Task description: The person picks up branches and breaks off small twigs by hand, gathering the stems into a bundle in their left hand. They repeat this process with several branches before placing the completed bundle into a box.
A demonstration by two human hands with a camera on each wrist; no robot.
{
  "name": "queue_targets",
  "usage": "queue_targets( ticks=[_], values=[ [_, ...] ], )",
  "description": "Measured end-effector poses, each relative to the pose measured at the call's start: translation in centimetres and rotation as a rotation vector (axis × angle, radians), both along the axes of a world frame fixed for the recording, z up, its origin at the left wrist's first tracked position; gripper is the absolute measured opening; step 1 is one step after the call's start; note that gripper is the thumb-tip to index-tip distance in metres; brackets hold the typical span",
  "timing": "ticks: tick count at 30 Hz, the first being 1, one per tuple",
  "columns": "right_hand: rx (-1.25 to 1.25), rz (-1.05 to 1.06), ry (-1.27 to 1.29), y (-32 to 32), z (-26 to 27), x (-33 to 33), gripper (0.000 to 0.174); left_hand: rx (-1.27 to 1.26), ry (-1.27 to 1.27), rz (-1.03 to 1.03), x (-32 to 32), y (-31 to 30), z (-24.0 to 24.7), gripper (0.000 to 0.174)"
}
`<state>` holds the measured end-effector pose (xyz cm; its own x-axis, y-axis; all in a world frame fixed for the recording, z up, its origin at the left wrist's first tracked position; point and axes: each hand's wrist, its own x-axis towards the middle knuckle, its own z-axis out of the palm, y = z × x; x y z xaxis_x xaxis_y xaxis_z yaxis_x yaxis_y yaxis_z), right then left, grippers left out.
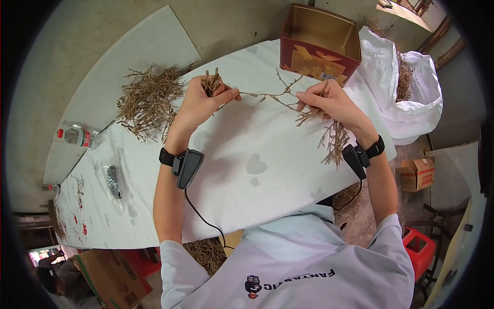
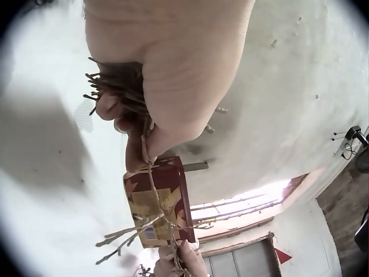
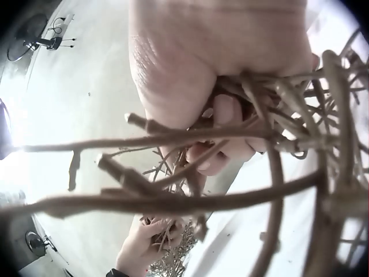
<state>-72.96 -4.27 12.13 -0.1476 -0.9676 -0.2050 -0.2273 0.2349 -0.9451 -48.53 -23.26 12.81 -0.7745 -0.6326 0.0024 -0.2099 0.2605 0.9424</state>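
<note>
My left hand [image 1: 205,101] grips a small bundle of dry twigs [image 2: 118,86] in its curled fingers. Its thumb and forefinger also pinch one end of a branched twig [image 1: 278,96], which stretches across to the other hand. At the right, my right hand [image 1: 332,103] holds the twig's far side between thumb and fingers. A brushy clump of twigs [image 1: 335,141] hangs from under that palm, and in the right wrist view several stems [image 3: 173,202] cross close before the camera. Beside the left forearm lies a large heap of dry twigs [image 1: 149,103].
A red and gold tin box [image 1: 320,61] stands at the table's back edge. Right of it is a white sack [image 1: 424,110] with more twigs. Leftward on the white-covered table [image 1: 231,190] lie a plastic bottle [image 1: 77,136] and a clear bag [image 1: 113,180] with something dark inside.
</note>
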Motion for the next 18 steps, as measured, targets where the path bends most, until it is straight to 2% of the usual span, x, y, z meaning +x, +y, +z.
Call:
queue_targets(
  ticks=[1, 4, 10, 14, 17, 18],
  values=[
    [0.002, 0.003, 0.0, 0.0, -0.2, -0.1, 0.032, 0.008, -0.024, -0.009, 0.0, 0.0, -0.1, 0.049],
    [-0.207, -0.021, 0.197, -0.3, -1.4, -0.3, 0.028, -0.01, -0.024, -0.014, 0.1, -0.1, -0.1, 0.049],
    [-0.221, -0.065, 0.174, 0.1, -1.1, 0.0, 0.017, -0.012, 0.021, 0.012, 0.5, -0.3, 0.6, 0.048],
    [-0.261, -0.085, 0.103, 0.0, -1.4, -0.1, 0.012, -0.203, 0.084, 0.076, 1.2, -1.8, -0.1, 0.046],
    [-0.217, -0.081, 0.019, 0.1, -1.1, 0.6, 0.013, -0.395, 0.084, 0.295, 1.7, -1.4, 2.3, 0.043],
    [-0.236, -0.081, 0.062, 0.2, -0.8, 0.8, 0.014, -0.395, 0.083, 0.296, 1.7, -0.7, 3.2, 0.043]
  ],
)
